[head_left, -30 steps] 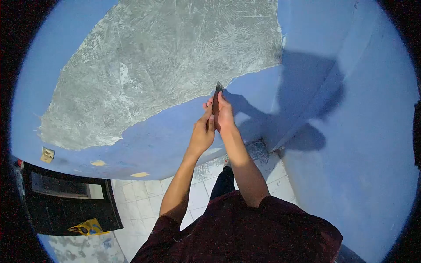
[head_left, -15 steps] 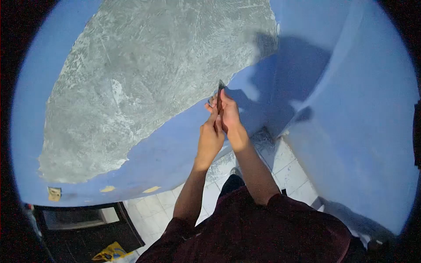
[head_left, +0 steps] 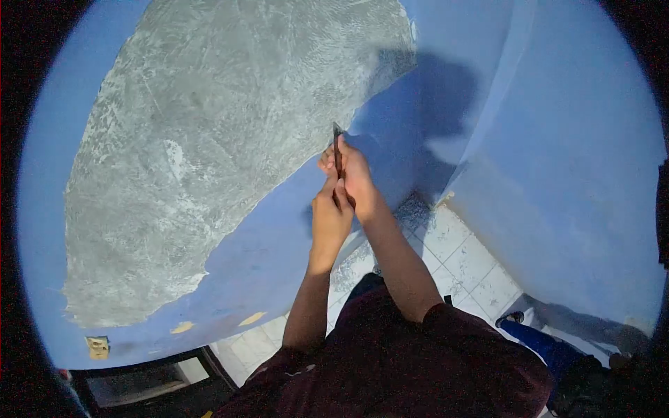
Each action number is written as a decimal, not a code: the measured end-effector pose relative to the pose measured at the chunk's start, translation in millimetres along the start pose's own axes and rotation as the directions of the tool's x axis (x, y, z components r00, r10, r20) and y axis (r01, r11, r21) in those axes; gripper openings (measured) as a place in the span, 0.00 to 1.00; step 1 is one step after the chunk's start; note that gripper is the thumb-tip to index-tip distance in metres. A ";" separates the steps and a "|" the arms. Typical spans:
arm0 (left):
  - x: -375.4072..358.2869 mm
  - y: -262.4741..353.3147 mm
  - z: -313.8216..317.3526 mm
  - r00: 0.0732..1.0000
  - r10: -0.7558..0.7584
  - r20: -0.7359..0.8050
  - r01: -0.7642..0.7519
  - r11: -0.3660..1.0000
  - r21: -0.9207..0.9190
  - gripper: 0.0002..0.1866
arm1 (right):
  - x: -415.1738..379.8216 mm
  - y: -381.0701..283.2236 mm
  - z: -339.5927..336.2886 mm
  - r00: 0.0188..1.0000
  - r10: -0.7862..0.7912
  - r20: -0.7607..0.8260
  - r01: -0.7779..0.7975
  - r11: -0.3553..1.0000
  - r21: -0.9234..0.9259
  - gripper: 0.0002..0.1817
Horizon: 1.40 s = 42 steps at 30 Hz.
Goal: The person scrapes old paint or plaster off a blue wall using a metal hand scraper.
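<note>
Both my hands are wrapped round a scraper (head_left: 338, 153) with a dark handle and a narrow metal tip. My right hand (head_left: 357, 175) grips it higher up, with the thumb along the handle near the blade. Just below, my left hand (head_left: 330, 214) pinches the handle's lower end between thumb and fingers. The scraper points up at the ragged lower edge of a grey bare patch (head_left: 188, 139) on the wall, where blue paint (head_left: 279, 223) begins. Its tip overlaps that edge in this view.
A second blue wall (head_left: 571, 174) meets this one at a corner on the right. Flakes lie on the white floor tiles (head_left: 446, 244). Another person's blue-trousered leg (head_left: 533, 345) is at the lower right. A socket box (head_left: 97, 347) and dark furniture (head_left: 146, 390) are at the lower left.
The view has shifted, so the wall patch sits lower and further left. Another person's leg has come into view at the lower right. Both hands keep hold of the scraper.
</note>
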<state>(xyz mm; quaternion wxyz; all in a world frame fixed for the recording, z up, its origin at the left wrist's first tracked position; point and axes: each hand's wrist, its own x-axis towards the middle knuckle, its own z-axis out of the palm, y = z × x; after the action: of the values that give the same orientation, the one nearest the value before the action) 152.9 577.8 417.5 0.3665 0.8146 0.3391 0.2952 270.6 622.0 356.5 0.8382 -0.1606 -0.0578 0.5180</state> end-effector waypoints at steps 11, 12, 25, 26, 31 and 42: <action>15.4 -4.9 6.0 0.997 0.052 0.050 -0.050 0.998 -0.047 0.21 | 14.0 -4.1 -12.4 0.990 -0.113 0.083 0.116 0.993 -0.038 0.27; 15.2 2.1 3.5 0.996 0.033 0.081 -0.029 0.999 -0.045 0.21 | 15.7 -4.3 -10.0 0.989 -0.121 0.088 0.124 0.992 -0.031 0.27; 20.5 -13.7 13.6 0.994 0.102 0.023 -0.103 0.993 0.052 0.22 | 10.5 -8.5 3.6 0.994 -0.071 -0.085 0.070 0.997 -0.018 0.26; 19.6 -7.9 14.3 0.994 0.103 0.023 -0.104 0.993 0.054 0.22 | 12.2 -9.3 0.5 0.994 -0.071 -0.084 0.070 0.997 -0.015 0.26; 10.6 10.4 6.3 0.999 0.042 0.029 -0.044 0.996 0.073 0.22 | -1.7 -14.5 10.8 0.996 0.014 -0.087 -0.020 0.998 -0.061 0.25; 18.4 22.6 9.6 0.998 0.062 0.006 -0.062 0.998 -0.012 0.21 | -2.4 -33.5 28.0 0.963 0.098 -0.250 -0.114 0.992 -0.053 0.23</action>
<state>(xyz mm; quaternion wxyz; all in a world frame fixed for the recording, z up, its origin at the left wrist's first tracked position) 178.5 576.8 434.4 0.3630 0.8235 0.3108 0.3057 290.6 612.0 394.1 0.8041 -0.2544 0.0382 0.5360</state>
